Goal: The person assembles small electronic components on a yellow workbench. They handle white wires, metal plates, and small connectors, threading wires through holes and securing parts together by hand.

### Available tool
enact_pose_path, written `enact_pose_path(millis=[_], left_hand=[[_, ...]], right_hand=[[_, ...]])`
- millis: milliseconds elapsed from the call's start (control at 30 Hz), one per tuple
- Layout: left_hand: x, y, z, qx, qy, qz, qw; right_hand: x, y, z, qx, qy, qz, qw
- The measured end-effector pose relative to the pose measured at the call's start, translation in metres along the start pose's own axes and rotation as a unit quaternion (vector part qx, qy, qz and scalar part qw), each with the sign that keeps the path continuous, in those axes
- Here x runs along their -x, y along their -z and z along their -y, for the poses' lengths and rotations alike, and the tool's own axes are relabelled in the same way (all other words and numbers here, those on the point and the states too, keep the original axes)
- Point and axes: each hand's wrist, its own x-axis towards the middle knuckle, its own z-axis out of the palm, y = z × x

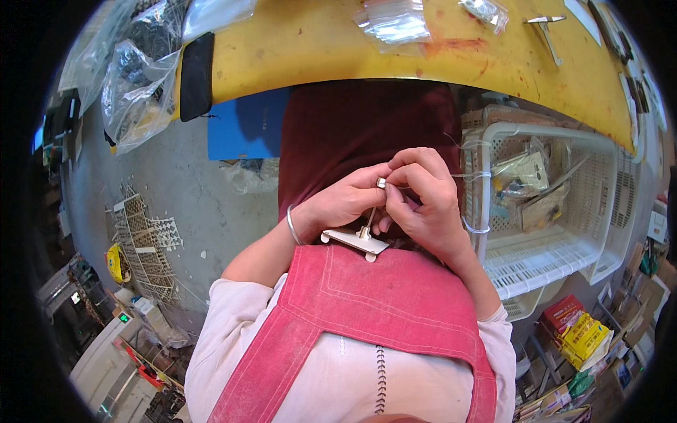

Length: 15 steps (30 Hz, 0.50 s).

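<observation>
My left hand (pixel 345 194), a bangle at its wrist, is closed around a thin metal stem in front of my apron. Below the fingers, the stem joins a pale flat metal plate (pixel 355 240) with small rounded tabs, which lies tilted against the apron's top edge. A small shiny metal block (pixel 381 182) shows between the fingertips of both hands. My right hand (pixel 427 197) has thumb and forefinger pinched right at that block, its other fingers curled. Whether the block is fixed to the stem is hidden by the fingers.
A yellow table (pixel 303 53) ahead bears a black phone (pixel 197 76), clear plastic bags (pixel 395 21) and a metal tool (pixel 546 35). White plastic baskets (pixel 539 271) with bagged parts stand at my right. Perforated metal scrap strips (pixel 144 243) lie on the floor at left.
</observation>
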Motion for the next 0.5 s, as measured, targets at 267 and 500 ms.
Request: enact_pose_path(millis=[267, 500], left_hand=[[-0.0010, 0.0012, 0.0007, -0.023, 0.001, 0.000, 1.000], [-0.0006, -0.0015, -0.0031, -0.040, 0.008, -0.009, 0.999]], right_hand=[[-0.0019, 0.0057, 0.0021, 0.071, 0.036, 0.021, 0.997], [-0.0034, 0.0076, 0.0029, 0.099, 0.060, 0.032, 0.993]])
